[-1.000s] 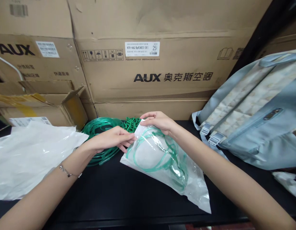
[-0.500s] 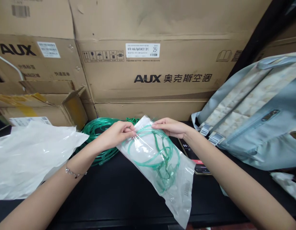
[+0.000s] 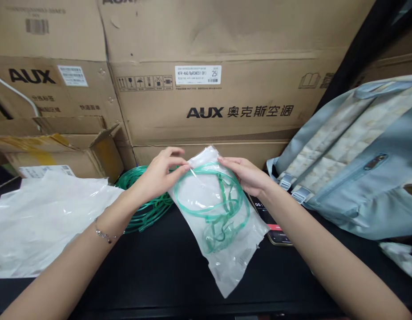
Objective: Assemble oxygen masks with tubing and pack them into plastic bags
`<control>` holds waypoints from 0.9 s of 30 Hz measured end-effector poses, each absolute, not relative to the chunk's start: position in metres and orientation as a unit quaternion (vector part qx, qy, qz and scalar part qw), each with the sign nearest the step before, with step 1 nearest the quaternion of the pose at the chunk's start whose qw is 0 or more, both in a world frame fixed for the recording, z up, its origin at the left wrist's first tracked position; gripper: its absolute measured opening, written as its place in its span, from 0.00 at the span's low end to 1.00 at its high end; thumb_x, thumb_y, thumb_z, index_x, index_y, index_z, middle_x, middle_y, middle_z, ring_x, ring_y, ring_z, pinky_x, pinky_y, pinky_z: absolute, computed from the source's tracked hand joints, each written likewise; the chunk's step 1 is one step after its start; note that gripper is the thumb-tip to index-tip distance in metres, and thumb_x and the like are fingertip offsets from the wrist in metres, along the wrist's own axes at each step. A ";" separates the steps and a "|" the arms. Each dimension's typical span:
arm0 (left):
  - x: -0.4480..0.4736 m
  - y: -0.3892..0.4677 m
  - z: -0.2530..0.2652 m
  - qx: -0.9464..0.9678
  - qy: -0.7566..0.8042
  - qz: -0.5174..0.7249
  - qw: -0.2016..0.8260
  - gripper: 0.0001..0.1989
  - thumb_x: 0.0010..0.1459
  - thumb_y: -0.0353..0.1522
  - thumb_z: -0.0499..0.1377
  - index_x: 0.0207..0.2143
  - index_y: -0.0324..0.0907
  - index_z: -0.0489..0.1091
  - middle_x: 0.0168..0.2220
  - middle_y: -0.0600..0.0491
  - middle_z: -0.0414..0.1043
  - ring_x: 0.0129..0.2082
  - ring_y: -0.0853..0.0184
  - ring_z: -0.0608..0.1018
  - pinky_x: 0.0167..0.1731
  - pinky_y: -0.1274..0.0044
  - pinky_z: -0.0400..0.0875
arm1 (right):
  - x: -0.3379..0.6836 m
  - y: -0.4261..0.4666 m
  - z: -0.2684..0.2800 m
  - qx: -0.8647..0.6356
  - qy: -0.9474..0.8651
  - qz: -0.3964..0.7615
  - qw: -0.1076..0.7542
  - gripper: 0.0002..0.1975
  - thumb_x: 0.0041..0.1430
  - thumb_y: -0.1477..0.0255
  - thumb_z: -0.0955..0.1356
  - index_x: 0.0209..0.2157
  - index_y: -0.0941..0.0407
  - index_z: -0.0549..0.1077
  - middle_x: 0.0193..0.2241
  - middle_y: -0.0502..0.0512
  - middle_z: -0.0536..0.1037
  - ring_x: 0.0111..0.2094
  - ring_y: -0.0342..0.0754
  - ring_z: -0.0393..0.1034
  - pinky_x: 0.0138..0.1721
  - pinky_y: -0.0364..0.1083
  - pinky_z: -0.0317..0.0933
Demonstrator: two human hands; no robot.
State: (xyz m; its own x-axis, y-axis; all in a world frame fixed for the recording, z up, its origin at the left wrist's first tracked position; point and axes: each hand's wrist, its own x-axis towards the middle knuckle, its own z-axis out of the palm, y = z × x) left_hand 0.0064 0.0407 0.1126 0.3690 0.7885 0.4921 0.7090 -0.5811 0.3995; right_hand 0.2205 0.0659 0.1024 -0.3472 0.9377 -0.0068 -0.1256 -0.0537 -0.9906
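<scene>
A clear-fronted plastic bag [image 3: 232,266] with a white backing hangs tilted over the black table. Inside it lie coiled green tubing [image 3: 199,214], a green strap and a soft translucent green mask [image 3: 217,240]. My right hand [image 3: 244,173] grips the bag by its upper right edge, fingers partly behind it. At the upper left edge is my left hand [image 3: 167,171], its thumb touching the plastic and its other fingers lifted apart. Loose coils of green tubing [image 3: 149,218] lie behind my left wrist, partly hidden by it.
White plastic bags [image 3: 52,213] are piled at left, before an open cardboard box [image 3: 59,149]. Large AUX cartons [image 3: 206,35] stand as a wall behind. A phone [image 3: 277,238] lies by my right forearm, and a light-blue backpack [image 3: 359,186] stands at right.
My left hand has loosened its pinch, and its fingers have come apart. The bag now hangs a little higher and more upright, the mask shifted left inside the view. My right hand still holds on.
</scene>
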 end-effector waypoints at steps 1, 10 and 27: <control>0.007 0.041 0.114 0.819 0.453 0.345 0.072 0.16 0.57 0.39 0.50 0.34 0.40 0.73 0.41 0.49 0.73 0.45 0.60 0.71 0.45 0.71 0.62 | 0.221 0.064 0.104 -0.369 -0.541 0.621 0.430 0.10 0.47 0.67 0.71 0.28 0.60 0.74 0.22 0.50 0.74 0.22 0.38 0.66 0.23 0.37 0.61; 0.020 0.041 0.141 0.770 0.409 0.451 0.191 0.11 0.50 0.34 0.59 0.34 0.39 0.75 0.35 0.51 0.77 0.34 0.64 0.76 0.34 0.76 0.70 | 0.226 0.057 0.128 -0.348 -0.631 0.530 0.447 0.11 0.46 0.68 0.71 0.32 0.57 0.75 0.26 0.50 0.75 0.24 0.39 0.67 0.26 0.39 0.61; 0.014 0.049 0.146 0.688 0.424 0.483 0.336 0.07 0.38 0.28 0.65 0.23 0.38 0.71 0.21 0.55 0.72 0.23 0.72 0.73 0.24 0.81 0.66 | 0.251 0.044 0.061 -0.450 -0.690 0.477 0.307 0.22 0.37 0.66 0.75 0.36 0.58 0.72 0.37 0.55 0.76 0.39 0.52 0.71 0.38 0.48 0.66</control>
